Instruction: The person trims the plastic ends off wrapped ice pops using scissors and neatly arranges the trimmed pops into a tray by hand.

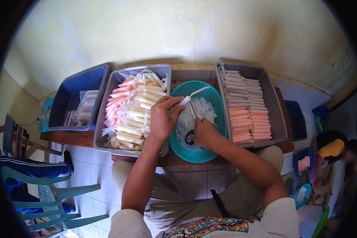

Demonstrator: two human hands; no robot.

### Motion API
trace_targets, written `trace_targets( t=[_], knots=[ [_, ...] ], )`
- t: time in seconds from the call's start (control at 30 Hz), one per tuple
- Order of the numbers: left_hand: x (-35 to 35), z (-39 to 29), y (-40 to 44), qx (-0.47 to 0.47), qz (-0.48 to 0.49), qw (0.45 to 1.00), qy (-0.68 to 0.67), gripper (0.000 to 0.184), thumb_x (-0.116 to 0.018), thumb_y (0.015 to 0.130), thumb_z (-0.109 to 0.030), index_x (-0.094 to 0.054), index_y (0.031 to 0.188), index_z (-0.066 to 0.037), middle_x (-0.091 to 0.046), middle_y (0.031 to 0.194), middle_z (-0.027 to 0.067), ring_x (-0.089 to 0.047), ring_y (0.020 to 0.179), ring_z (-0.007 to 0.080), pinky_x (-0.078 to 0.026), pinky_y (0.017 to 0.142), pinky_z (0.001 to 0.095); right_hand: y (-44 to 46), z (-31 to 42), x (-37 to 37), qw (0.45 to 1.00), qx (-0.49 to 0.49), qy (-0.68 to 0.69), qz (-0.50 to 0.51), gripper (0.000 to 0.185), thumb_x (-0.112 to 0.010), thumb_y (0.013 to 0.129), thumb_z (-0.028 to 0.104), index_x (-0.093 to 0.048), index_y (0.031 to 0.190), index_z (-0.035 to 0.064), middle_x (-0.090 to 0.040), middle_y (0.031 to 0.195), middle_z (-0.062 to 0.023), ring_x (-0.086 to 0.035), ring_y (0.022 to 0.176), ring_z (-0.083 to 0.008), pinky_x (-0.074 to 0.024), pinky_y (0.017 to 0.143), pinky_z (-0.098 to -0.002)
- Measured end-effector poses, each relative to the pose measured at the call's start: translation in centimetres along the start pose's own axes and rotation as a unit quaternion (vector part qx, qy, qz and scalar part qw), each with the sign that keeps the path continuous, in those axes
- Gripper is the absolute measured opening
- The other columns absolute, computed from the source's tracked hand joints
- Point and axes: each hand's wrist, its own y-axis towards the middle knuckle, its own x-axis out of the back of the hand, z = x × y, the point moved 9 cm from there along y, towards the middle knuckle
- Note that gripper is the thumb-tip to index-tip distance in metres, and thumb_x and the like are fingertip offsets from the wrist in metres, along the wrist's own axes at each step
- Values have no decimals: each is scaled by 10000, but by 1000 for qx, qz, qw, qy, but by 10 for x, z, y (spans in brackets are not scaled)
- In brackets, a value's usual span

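Observation:
My left hand (163, 115) pinches a white filled plastic tube (184, 101) whose loose wrapper tail points to the right. In my right hand (205, 133) is a pair of scissors (190, 137), its blades reaching up close to the tube's tied end. Both hands are above a turquoise mesh basket (198, 159) with scraps of clear plastic (204, 109) in it. To the left, a grey tub (167, 73) holds a heap of cream and pink tubes with long plastic tails. On the right, another grey tub (280, 119) holds white and pink tubes stacked in neat rows.
A dark blue tub (61, 97) with a few bagged packs stands at the far left of the brown bench (69, 137). Green plastic chair (53, 192) and a person's legs are at lower left. Another person (325, 150) sits at right near a blue crate (302, 152).

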Motion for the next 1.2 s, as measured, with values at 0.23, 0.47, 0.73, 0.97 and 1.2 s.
trace_targets(
  t=[0.23, 0.47, 0.73, 0.97, 1.2],
  knots=[
    [0, 1, -4, -9, 0, 1000, 3, 348, -886, 845, -84, -823, 1188, -91, -787, 1039, 95, -723, 840, 196, -569, 756, 332, 0, 3, -8, 999, -38, -2, -26, 908, -868, 837, 207, -346, 1502, -125, -552, 1282, -346, -694, 1113, -520, -604, 936, -515],
    [0, 7, -3, -15, -7, 1000, 3, 345, -878, 855, -79, -827, 1196, -104, -785, 1050, 99, -731, 847, 210, -577, 773, 338, 4, -15, -2, 999, -17, 46, -16, 1014, -856, 811, 211, -296, 1591, -114, -562, 1303, -381, -644, 1161, -551, -544, 1030, -518],
    [8, 3, 0, -38, -31, 999, 18, 346, -875, 859, -74, -827, 1200, -102, -794, 1076, 114, -764, 896, 239, -590, 782, 347, -31, 0, 52, 981, 31, 189, 30, 952, -886, 827, 287, -405, 1563, -78, -618, 1256, -320, -661, 1160, -424, -533, 1003, -463],
    [19, 6, -2, -43, -56, 997, 25, 319, -874, 860, -84, -831, 1176, -86, -805, 1063, 134, -777, 926, 260, -602, 812, 359, -63, 11, 64, 972, 117, 203, -2, 1054, -869, 896, 493, -340, 1663, 0, -600, 1083, -184, -627, 1005, -296, -496, 917, -409],
    [19, 4, -1, -72, -72, 992, 75, 319, -871, 846, -57, -832, 1162, -81, -801, 1056, 136, -771, 924, 290, -608, 837, 380, -73, 16, 73, 957, 159, 241, -12, 1055, -855, 913, 491, -297, 1710, 85, -550, 1065, -149, -584, 933, -263, -480, 888, -387]
  ],
)
